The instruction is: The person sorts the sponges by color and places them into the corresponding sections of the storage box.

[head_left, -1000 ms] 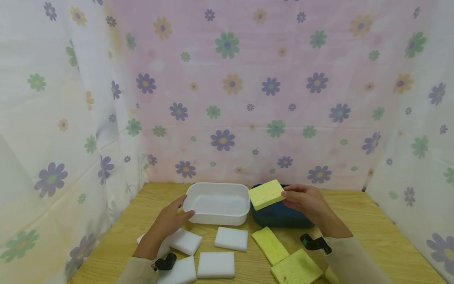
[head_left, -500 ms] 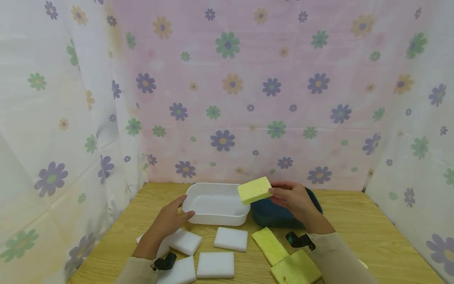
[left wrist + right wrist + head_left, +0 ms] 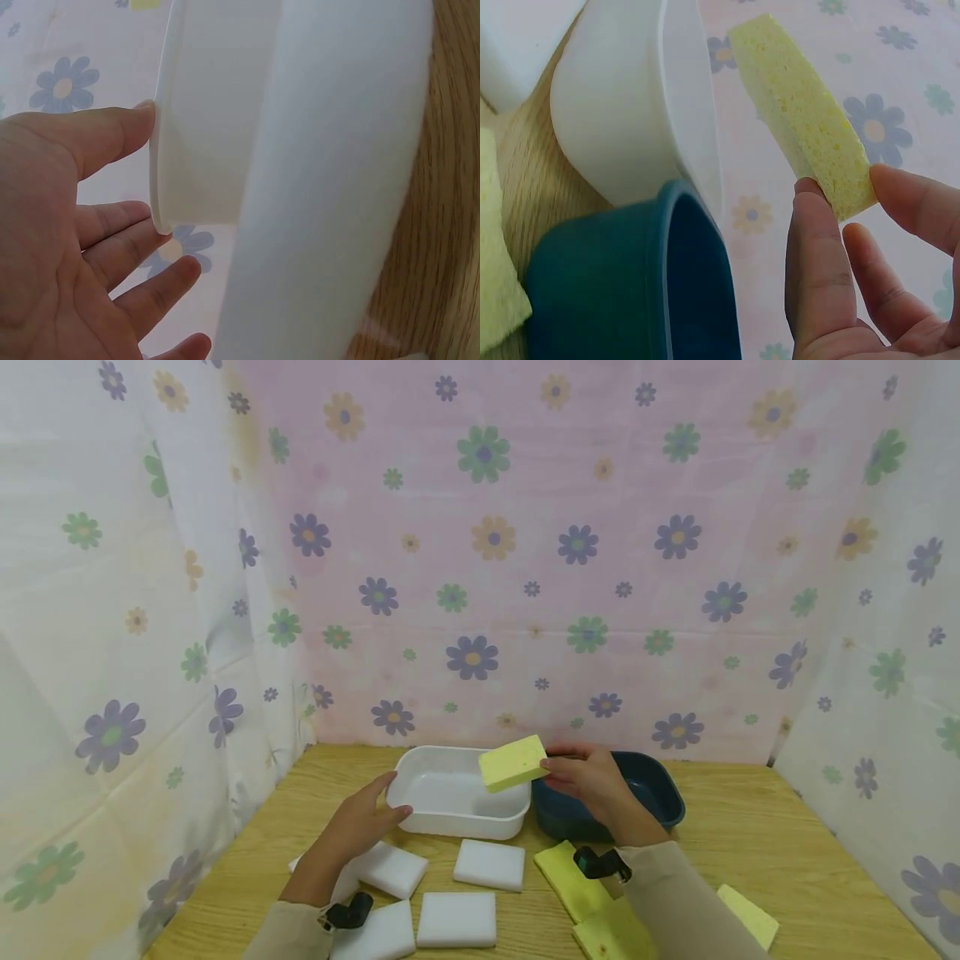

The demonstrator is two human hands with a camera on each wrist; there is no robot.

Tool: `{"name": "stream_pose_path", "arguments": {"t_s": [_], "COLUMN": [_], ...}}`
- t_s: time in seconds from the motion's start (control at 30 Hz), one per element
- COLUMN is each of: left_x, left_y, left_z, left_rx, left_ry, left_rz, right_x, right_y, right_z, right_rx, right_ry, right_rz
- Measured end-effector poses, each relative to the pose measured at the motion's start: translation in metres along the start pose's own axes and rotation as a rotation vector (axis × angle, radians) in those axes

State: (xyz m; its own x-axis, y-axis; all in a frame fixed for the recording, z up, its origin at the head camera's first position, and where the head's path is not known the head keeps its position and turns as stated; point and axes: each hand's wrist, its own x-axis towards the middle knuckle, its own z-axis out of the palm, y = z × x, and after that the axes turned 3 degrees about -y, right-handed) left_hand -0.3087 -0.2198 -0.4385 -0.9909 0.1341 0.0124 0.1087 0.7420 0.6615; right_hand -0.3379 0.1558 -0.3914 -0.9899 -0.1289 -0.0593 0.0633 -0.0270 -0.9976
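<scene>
I count four yellow sponges, right hand pinching one; relaxed left hand touches one white tub at its nine o'clock; wooden counter, flowered cloth.

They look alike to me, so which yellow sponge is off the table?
The yellow sponge pinched in the right hand; the other yellow sponges lie on the table.

Screened-off workspace, floral drapes, wooden table

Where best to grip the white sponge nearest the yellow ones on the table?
Likely its left and right ends, coming from above: the white sponge lies flat, the white tub sits close behind it, and gaps show at both ends.
</scene>
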Motion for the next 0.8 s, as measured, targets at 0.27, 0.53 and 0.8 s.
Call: {"name": "stream_pose_path", "arguments": {"t_s": [0.27, 0.53, 0.8], "left_x": [0.002, 0.001, -0.001], "left_y": [-0.002, -0.002, 0.001], "left_z": [0.000, 0.000, 0.000], "left_rx": [0.019, 0.022, 0.021], "left_ry": [-0.001, -0.003, -0.008], "left_rz": [-0.003, -0.011, -0.023], "right_x": [0.011, 0.016, 0.025], "right_y": [0.001, 0.002, 0.010], "right_z": [0.017, 0.036, 0.052], "right_rx": [0.013, 0.019, -0.015], "right_ry": [0.014, 0.009, -0.018], "right_rz": [0.018, 0.034, 0.025]}}
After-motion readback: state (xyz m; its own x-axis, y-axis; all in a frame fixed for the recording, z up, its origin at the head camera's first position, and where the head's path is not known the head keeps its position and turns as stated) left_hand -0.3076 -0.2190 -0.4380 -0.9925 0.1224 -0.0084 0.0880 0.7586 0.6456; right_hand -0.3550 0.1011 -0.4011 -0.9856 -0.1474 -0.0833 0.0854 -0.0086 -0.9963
